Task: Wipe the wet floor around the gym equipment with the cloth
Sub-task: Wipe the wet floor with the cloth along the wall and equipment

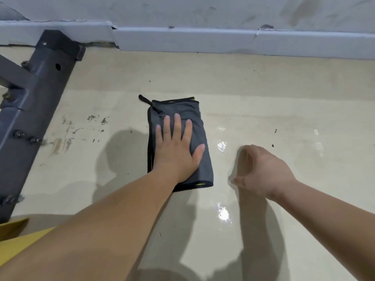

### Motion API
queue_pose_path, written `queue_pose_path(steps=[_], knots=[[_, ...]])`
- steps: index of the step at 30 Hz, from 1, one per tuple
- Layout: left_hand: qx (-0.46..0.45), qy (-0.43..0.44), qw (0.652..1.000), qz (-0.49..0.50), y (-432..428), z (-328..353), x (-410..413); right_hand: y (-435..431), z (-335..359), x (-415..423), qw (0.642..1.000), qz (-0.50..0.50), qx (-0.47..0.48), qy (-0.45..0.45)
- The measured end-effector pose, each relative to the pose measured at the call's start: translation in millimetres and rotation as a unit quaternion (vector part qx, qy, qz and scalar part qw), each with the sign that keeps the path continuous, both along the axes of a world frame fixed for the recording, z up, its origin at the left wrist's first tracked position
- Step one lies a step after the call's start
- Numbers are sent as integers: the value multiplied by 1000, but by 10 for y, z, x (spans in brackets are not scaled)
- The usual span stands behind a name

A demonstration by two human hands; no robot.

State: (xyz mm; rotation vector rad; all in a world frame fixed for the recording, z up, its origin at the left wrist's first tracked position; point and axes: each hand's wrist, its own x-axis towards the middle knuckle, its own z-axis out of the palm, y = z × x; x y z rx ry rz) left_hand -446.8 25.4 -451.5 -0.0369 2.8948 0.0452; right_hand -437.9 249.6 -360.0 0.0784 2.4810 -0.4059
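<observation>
Pale floor [263, 94] fills most of your view, running up to a grey skirting board [203, 40] at the foot of the wall beyond the cloth. Left of the cloth, well apart from it, the dark metal frame [34, 110] of the gym equipment slants across the floor, with scuff marks [81, 128] between the two. The folded grey cloth [180, 107] lies flat on the floor, its long side pointing away from you toward the skirting board, tilted slightly. Your left hand [176, 147] presses on the near half of the cloth, palm down, fingers straight and spread, so this is the hand that will drive the wipe. Your right hand [261, 171] is off the cloth, near its right edge, fingers loosely curled and holding nothing; whether it rests on the floor you cannot tell from here. Shiny wet patches [222, 146] lie just to the right of the cloth, between it and your right hand, so the water most likely to want wiping next sits across the cloth's short side, to the right. A small dark loop [145, 99] sticks out from the cloth's far left corner.
</observation>
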Motion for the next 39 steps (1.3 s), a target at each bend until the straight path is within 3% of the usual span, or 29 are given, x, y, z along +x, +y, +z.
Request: queue_pose_path(steps=[4, 6, 9, 12, 14, 17, 20, 22, 26, 32, 39], knots=[[-5, 3, 1000, -24, 189, 1, 88, 41, -1, 3, 1000, 9, 7, 5], [26, 22, 993, -115, 365, -27, 234, 28, 22, -22, 1000, 10, 15, 5], [77, 45, 950, -300, 537, -70, 434, 21, 71, -94, 1000, -5, -16, -6], [87, 29, 924, -370, 389, -89, 321, 68, 153, -119, 997, -28, -65, -45], [66, 3, 943, -326, 160, -6, 179, 101, 182, -99, 995, -26, -74, -54], [31, -26, 996, -85, -301, 75, 80, 59, 201, -111, 999, 13, -36, 11], [36, -29, 983, 180, -501, 149, 222, -174, 221, -211, 997, 56, -55, 6], [48, -39, 967, 246, -416, 175, 323, -388, 179, -325, 995, 77, -58, -9], [78, -46, 964, 249, -460, 145, 251, -840, 37, -627, 990, 133, -42, 27], [44, -42, 993, 106, -1110, 111, -83, -1375, -83, -1150, 985, 163, -21, 44], [2, -16, 1000, 17, -1729, 16, -739, -1850, -258, -1281, 982, 170, 86, -8]])
